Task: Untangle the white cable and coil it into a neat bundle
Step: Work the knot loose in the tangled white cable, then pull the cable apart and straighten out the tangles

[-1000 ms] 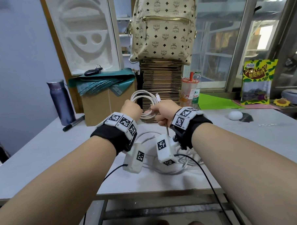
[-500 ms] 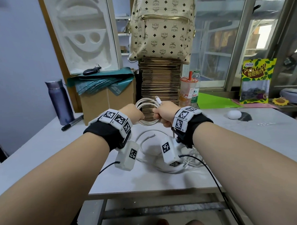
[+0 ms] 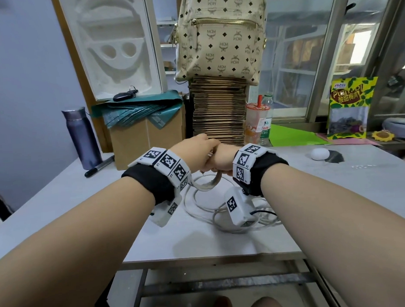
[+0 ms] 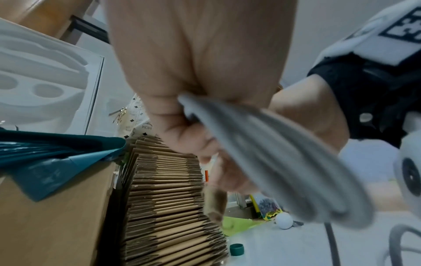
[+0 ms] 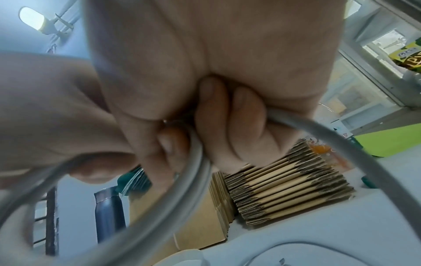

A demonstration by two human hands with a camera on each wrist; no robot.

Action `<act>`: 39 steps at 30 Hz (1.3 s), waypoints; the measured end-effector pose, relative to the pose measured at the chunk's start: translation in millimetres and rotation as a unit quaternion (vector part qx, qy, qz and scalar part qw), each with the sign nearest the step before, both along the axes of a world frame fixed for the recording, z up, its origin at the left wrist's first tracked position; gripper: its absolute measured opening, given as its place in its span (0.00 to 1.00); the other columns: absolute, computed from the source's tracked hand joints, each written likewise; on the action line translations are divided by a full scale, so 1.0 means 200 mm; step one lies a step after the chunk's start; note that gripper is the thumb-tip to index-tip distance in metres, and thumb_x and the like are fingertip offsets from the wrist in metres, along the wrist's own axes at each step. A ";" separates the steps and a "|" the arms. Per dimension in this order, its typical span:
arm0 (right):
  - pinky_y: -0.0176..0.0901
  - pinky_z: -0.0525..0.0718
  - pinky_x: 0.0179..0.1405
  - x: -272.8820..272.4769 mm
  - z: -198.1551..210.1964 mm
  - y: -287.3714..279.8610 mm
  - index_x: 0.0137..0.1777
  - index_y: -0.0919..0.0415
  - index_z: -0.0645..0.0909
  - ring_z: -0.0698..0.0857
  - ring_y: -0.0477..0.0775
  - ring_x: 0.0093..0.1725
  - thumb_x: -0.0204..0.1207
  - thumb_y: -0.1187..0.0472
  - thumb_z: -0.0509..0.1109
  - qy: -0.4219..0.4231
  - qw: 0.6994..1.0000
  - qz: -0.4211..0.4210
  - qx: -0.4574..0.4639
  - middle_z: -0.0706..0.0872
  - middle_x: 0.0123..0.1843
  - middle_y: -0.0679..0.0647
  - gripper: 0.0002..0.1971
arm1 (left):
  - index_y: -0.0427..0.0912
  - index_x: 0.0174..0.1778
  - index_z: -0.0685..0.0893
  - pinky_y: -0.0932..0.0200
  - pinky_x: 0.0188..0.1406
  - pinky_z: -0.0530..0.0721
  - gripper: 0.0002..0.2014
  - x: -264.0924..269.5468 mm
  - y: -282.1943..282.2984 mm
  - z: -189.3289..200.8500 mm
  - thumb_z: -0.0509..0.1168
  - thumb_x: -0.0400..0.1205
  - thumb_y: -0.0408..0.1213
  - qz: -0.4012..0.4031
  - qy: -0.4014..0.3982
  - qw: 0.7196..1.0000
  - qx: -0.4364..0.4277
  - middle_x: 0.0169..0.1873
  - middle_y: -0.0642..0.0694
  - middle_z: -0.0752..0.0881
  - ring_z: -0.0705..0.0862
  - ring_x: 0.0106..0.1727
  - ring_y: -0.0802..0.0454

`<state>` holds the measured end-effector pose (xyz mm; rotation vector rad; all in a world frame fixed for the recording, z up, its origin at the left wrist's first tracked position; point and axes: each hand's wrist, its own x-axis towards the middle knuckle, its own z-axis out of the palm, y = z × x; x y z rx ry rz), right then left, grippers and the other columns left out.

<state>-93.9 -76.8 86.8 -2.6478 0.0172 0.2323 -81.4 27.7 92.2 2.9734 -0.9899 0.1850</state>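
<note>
The white cable is partly coiled. In the head view its bundle of loops (image 3: 208, 185) hangs just below my two hands, which are pressed together above the table (image 3: 60, 213). My left hand (image 3: 202, 151) grips the bundle; the left wrist view shows several loops (image 4: 262, 153) running out of the fist (image 4: 182, 129). My right hand (image 3: 220, 163) is curled round the cable too, and in the right wrist view its fingers (image 5: 227, 117) clamp the strands (image 5: 196, 162). The rest of the cable (image 3: 199, 208) lies in loose loops on the table under my wrists.
At the back stand a purple flask (image 3: 81, 137), a cardboard box (image 3: 147, 139), a stack of flat cardboard (image 3: 218, 111) with a backpack (image 3: 219, 34) on it, and a drink cup (image 3: 253, 123). A black marker (image 3: 100, 166) lies left, a white oval object (image 3: 320, 153) right.
My left hand has moved right until it touches the right hand. The coil, held up between the hands before, now hangs below them.
</note>
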 end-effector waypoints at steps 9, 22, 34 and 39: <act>0.34 0.68 0.22 0.01 0.00 -0.09 0.30 0.56 0.79 0.73 0.44 0.24 0.73 0.57 0.72 -0.064 0.993 -0.024 0.101 0.79 0.27 0.48 0.11 | 0.34 0.59 0.73 0.53 0.39 0.73 0.09 0.01 0.03 0.00 0.52 0.85 0.28 0.086 -0.009 0.996 -0.037 0.51 0.34 0.82 0.76 0.41 0.42; 0.29 0.75 0.20 0.07 -0.07 -0.11 0.41 0.61 0.82 0.82 0.42 0.23 0.81 0.66 0.65 -0.044 0.875 -0.038 0.480 0.86 0.22 0.48 0.08 | 0.38 0.51 0.70 0.51 0.26 0.85 0.09 0.06 0.04 -0.03 0.48 0.88 0.38 0.205 0.052 0.901 -0.380 0.45 0.38 0.79 0.83 0.32 0.45; 0.34 0.66 0.22 0.10 0.00 -0.07 0.36 0.58 0.72 0.65 0.45 0.20 0.86 0.58 0.56 -0.097 0.881 -0.008 0.463 0.67 0.26 0.51 0.15 | 0.36 0.58 0.77 0.54 0.42 0.75 0.12 0.11 0.05 -0.06 0.59 0.83 0.38 0.196 0.091 0.938 -0.272 0.52 0.37 0.85 0.81 0.47 0.41; 0.41 0.67 0.26 0.09 -0.01 -0.05 0.31 0.57 0.74 0.68 0.50 0.23 0.80 0.54 0.63 -0.135 0.948 0.016 0.289 0.71 0.23 0.50 0.16 | 0.40 0.63 0.75 0.52 0.47 0.79 0.14 0.08 0.04 -0.02 0.57 0.82 0.30 0.107 0.010 0.970 -0.218 0.57 0.38 0.83 0.82 0.57 0.41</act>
